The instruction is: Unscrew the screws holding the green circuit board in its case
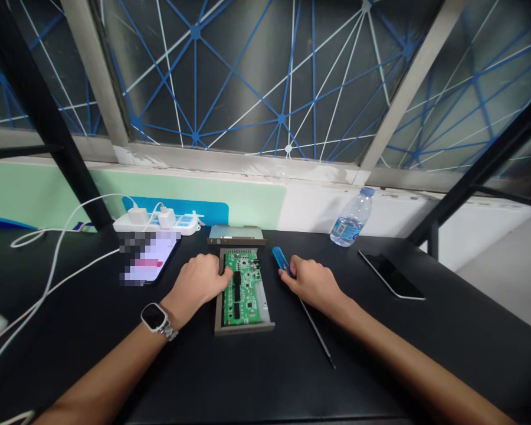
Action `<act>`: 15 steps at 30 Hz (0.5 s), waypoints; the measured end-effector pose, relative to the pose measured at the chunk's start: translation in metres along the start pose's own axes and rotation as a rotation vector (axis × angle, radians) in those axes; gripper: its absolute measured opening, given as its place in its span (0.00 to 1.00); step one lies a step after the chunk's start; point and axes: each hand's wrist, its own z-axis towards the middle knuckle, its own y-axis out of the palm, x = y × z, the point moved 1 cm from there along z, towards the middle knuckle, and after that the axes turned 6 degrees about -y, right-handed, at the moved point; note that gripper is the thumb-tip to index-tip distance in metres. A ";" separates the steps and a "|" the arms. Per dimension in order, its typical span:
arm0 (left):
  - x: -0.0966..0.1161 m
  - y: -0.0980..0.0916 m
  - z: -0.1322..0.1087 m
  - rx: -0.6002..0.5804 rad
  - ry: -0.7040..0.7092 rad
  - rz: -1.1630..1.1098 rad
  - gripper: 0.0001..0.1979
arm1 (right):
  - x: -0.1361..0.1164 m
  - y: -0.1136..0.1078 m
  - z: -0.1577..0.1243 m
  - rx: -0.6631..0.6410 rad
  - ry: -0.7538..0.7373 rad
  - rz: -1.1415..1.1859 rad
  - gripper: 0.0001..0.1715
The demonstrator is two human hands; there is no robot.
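**Q:** First entry, the left hand [197, 282]?

**A:** Palm down, no visible grip. Fingertips touch the edge of a green circuit board [243, 289]. A smartwatch [154, 317] sits on the wrist.

**Q:** The right hand [312, 284]?

**A:** Curled, just beside the board, over a blue-handled screwdriver [281, 261] on the table [380, 366]. Its thin shaft runs back toward the person. From this angle I cannot tell whether the hand is closed on the handle or only resting there.

**Q:** Location of the board?

**A:** Flat in an open grey metal chassis tray [244, 329], between the hands. A metal cover [236, 235] lies just beyond it.

**Q:** Further out?

**A:** Left: a phone [148, 258] with a blurred screen and a power strip [157, 223] with white chargers. Right: an upright water bottle [351, 217] and a dark phone [392, 275].

**Q:** Risks?

**A:** A slipping screwdriver tip could scratch the exposed board. Uneven pressure from the left hand could shift the tray. A knocked bottle could spill water toward the electronics.
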 end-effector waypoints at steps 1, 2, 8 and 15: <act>-0.001 -0.001 0.000 -0.006 -0.007 0.005 0.19 | -0.001 -0.001 0.000 -0.007 -0.007 -0.026 0.18; -0.001 -0.001 0.000 -0.013 -0.012 0.012 0.20 | -0.002 -0.002 0.000 -0.013 -0.011 -0.042 0.20; 0.003 -0.003 -0.006 -0.063 -0.022 0.051 0.16 | -0.011 -0.014 0.026 0.121 -0.155 0.027 0.25; 0.002 0.003 -0.008 -0.011 -0.042 0.001 0.12 | -0.059 -0.007 0.128 -0.088 -0.327 0.230 0.11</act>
